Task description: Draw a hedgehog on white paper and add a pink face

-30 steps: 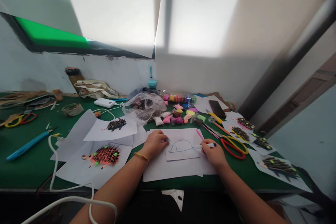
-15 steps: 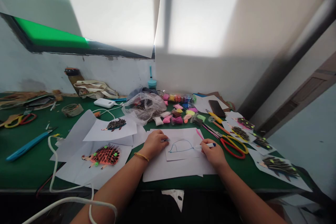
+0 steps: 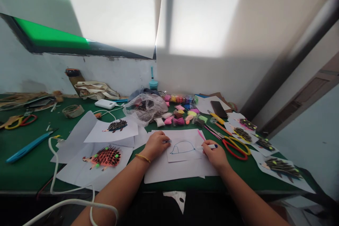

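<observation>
My right hand (image 3: 214, 155) is closed round a white marker (image 3: 212, 146) with a dark blue end, its tip at the right end of a blue outline. That outline, a dome shape with a pointed left side, is drawn on a small white sheet (image 3: 182, 156) lying over larger sheets (image 3: 161, 174). A thin pink stick (image 3: 201, 135) shows just above my right fingers; whether they hold it I cannot tell. My left hand (image 3: 156, 144) rests on the paper left of the drawing, its fingers curled around a small greyish thing that is mostly hidden.
Red-and-yellow scissors (image 3: 235, 148) lie on the green table to the right, beside hedgehog pictures (image 3: 282, 167). Leftward are a pink hedgehog picture (image 3: 106, 157), a white cable (image 3: 54, 169) and a blue cutter (image 3: 29, 148). Behind the paper lie clay packets (image 3: 178, 121) and a plastic bag (image 3: 145, 107).
</observation>
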Available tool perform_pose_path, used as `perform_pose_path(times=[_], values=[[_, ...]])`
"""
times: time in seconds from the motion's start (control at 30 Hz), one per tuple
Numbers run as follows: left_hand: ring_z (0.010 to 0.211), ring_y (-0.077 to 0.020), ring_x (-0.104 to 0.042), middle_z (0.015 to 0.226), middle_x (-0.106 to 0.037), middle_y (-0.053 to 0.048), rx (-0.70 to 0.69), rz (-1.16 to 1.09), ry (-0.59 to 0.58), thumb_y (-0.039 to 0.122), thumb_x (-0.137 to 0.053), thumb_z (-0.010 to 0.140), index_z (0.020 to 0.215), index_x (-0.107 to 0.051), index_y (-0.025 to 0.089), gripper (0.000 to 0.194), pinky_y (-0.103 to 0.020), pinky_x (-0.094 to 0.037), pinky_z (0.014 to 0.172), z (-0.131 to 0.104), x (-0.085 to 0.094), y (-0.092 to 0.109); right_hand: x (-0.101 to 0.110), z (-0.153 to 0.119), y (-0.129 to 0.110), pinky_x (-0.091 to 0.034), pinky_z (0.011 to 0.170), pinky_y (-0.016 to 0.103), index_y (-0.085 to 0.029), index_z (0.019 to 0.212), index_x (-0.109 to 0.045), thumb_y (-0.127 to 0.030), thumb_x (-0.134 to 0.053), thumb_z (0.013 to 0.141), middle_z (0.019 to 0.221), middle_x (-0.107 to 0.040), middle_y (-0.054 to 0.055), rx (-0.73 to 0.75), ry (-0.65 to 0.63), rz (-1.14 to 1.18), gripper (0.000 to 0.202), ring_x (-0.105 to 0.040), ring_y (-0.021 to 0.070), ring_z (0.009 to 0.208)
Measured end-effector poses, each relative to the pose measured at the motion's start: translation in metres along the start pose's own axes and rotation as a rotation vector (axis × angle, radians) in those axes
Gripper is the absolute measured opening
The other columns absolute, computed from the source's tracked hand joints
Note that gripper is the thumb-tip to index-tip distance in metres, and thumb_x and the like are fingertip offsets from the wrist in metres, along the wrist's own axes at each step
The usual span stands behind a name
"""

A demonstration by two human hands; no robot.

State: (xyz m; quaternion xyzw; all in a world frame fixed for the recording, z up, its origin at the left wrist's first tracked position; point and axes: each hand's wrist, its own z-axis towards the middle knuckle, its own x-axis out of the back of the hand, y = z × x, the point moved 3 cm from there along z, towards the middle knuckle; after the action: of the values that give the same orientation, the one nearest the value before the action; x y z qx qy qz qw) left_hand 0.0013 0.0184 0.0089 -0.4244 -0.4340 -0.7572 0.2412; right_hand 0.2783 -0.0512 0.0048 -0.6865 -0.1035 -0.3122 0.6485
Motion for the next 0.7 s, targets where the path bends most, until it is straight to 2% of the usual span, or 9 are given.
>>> perform_pose_path(times=[0.3, 0.47, 0.7], values=[[0.091, -0.0199, -0.059, 0.095, -0.065, -0.004, -0.005, 0.002, 0.0, 0.032, -0.07, 0.08, 0.092, -0.078, 0.025, 0.016, -0.029, -0.045, 0.083, -0.0001, 0.0009, 0.0007, 0.0017, -0.0017, -0.0038, -0.037, 0.058, 0.027, -0.021, 0.067, -0.063, -0.035, -0.048, 0.073, 0.063, -0.065, 0.0, 0.006, 0.012, -0.005, 0.021, -0.057, 0.0191, 0.066], [0.092, -0.0201, -0.059, 0.095, -0.065, -0.004, 0.004, 0.003, -0.003, 0.032, -0.07, 0.08, 0.093, -0.077, 0.026, 0.016, -0.03, -0.045, 0.082, -0.0004, 0.0013, 0.0011, 0.0018, -0.0016, 0.0007, -0.039, 0.059, 0.027, -0.02, 0.071, -0.064, -0.04, -0.049, 0.078, 0.064, -0.065, 0.001, 0.006, 0.012, 0.069, 0.026, -0.058, 0.0191, 0.065], [0.092, -0.0199, -0.059, 0.096, -0.065, -0.005, 0.007, -0.007, -0.005, 0.033, -0.07, 0.08, 0.092, -0.078, 0.026, 0.016, -0.03, -0.045, 0.083, -0.0001, 0.0007, 0.0009, 0.002, -0.0046, 0.0002, -0.042, 0.064, 0.028, -0.018, 0.088, -0.066, -0.046, -0.052, 0.081, 0.067, -0.061, 0.001, 0.105, 0.072, 0.216, 0.032, -0.057, 0.0192, 0.067]])
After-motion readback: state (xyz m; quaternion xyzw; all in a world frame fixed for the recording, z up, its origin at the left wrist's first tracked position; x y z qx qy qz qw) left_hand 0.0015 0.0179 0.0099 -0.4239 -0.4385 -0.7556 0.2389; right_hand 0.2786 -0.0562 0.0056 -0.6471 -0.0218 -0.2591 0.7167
